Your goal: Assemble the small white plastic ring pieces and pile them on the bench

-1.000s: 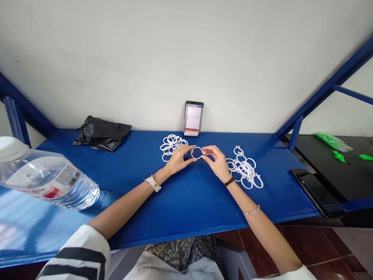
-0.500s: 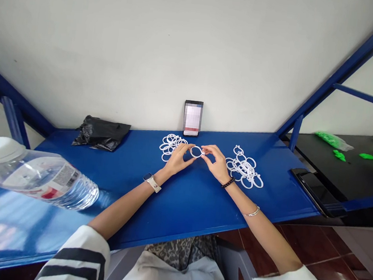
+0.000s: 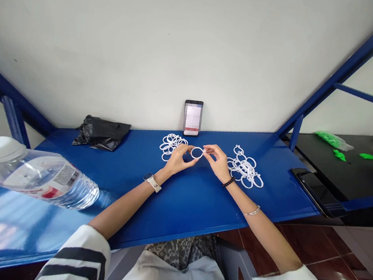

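Observation:
Between my hands, above the blue table [image 3: 192, 203], is a white plastic ring [image 3: 192, 155] that looks like a curtain ring. My left hand [image 3: 178, 159] grips its left side between thumb and fingers. At the ring's right end, my right hand [image 3: 217, 160] pinches a small white piece, too small to make out clearly. A pile of similar white rings [image 3: 166, 147] lies behind my left hand, partly hidden by it. Another heap of white rings [image 3: 244, 168], some with small eyelets, spreads to the right of my right hand.
A lit phone [image 3: 192, 119] leans on the wall. Left stand a black plastic bag [image 3: 101, 134] and a large water bottle [image 3: 47, 176]. A dark phone [image 3: 315, 193] lies at the right edge. Beyond the blue frame [image 3: 295, 132], green pieces [image 3: 339, 155] sit on a black table [image 3: 331, 170].
The ring and my right hand have shifted very slightly to the right. My right fingers have closed more tightly at the ring's right end; my left hand keeps its hold.

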Available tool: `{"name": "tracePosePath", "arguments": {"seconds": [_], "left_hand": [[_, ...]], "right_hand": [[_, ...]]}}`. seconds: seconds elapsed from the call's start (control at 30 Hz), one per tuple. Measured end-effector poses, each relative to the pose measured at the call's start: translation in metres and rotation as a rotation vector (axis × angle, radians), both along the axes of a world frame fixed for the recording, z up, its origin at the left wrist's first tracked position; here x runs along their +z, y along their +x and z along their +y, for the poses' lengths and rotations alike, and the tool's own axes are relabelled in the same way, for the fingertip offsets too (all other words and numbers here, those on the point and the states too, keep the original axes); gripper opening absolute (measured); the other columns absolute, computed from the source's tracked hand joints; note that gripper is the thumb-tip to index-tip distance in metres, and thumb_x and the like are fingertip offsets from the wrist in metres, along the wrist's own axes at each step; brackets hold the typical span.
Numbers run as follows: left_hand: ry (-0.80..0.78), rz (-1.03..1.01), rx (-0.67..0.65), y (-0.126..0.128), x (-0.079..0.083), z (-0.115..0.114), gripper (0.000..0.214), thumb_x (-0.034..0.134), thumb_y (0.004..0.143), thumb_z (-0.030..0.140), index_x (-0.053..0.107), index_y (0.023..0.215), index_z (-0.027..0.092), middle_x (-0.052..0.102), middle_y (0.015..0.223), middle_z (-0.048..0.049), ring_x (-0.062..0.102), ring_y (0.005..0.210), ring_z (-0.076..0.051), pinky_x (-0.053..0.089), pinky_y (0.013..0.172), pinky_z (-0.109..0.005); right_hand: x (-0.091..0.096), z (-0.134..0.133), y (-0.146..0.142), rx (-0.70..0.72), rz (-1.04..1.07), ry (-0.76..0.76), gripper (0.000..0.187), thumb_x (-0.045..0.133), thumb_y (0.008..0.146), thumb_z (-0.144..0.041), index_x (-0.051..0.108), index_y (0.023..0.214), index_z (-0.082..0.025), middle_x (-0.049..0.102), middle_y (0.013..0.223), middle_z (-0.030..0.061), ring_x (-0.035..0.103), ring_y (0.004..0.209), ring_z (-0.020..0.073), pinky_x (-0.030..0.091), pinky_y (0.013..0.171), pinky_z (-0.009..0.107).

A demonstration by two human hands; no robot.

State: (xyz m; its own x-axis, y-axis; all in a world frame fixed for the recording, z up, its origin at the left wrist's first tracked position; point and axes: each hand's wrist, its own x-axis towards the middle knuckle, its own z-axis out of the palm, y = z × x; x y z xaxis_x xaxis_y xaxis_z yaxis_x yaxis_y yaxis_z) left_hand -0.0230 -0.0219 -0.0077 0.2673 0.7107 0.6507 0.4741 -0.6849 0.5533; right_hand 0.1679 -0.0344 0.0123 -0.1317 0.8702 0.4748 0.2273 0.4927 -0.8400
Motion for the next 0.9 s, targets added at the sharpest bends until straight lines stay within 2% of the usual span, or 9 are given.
{"name": "tracePosePath", "arguments": {"seconds": [0.17,0.3,0.5,0.73,0.9], "left_hand": [[-0.052,0.000,-0.017,-0.001,0.002,-0.001,0.029,0.063,0.085,0.041,0.065,0.102,0.017,0.067,0.085,-0.0047,0.061,0.073,-0.016,0.050,0.070,-0.030],[-0.019,-0.006,-0.021,-0.001,-0.001,0.002,0.027,0.057,0.090,0.039,0.065,0.103,0.017,0.066,0.079,-0.0039,0.061,0.075,-0.016,0.049,0.071,-0.030],[0.058,0.004,-0.019,0.000,-0.008,0.008,0.028,0.049,0.095,0.037,0.065,0.085,0.017,0.066,0.078,-0.0055,0.059,0.073,-0.015,0.047,0.070,-0.029],[0.024,-0.003,-0.017,-0.001,-0.006,0.008,0.033,0.046,0.095,0.041,0.064,0.079,0.018,0.065,0.075,-0.0052,0.057,0.071,-0.016,0.045,0.068,-0.029],[-0.052,-0.014,0.012,-0.001,-0.003,0.006,0.039,0.044,0.095,0.043,0.061,0.071,0.018,0.062,0.065,-0.0033,0.056,0.064,-0.015,0.043,0.065,-0.029]], "right_hand": [[-0.006,0.003,0.000,0.014,0.133,-0.134,0.032,0.069,0.079,-0.049,0.067,0.096,-0.022,0.068,0.097,0.0062,0.064,0.090,0.0201,0.053,0.086,0.036],[-0.009,0.007,0.001,0.028,0.189,-0.206,0.033,0.071,0.076,-0.050,0.068,0.088,-0.020,0.069,0.087,0.0051,0.066,0.081,0.0192,0.055,0.079,0.034],[-0.010,0.009,0.001,0.025,0.258,-0.273,0.034,0.072,0.075,-0.050,0.068,0.092,-0.021,0.069,0.089,0.0046,0.067,0.072,0.0163,0.055,0.070,0.031],[-0.010,0.008,0.000,0.054,0.242,-0.304,0.034,0.069,0.078,-0.051,0.069,0.091,-0.020,0.070,0.088,0.0055,0.068,0.078,0.0182,0.056,0.075,0.032],[-0.010,0.008,0.002,0.091,0.211,-0.300,0.036,0.069,0.079,-0.048,0.067,0.102,-0.021,0.072,0.092,0.0066,0.070,0.086,0.0199,0.056,0.084,0.036]]}}
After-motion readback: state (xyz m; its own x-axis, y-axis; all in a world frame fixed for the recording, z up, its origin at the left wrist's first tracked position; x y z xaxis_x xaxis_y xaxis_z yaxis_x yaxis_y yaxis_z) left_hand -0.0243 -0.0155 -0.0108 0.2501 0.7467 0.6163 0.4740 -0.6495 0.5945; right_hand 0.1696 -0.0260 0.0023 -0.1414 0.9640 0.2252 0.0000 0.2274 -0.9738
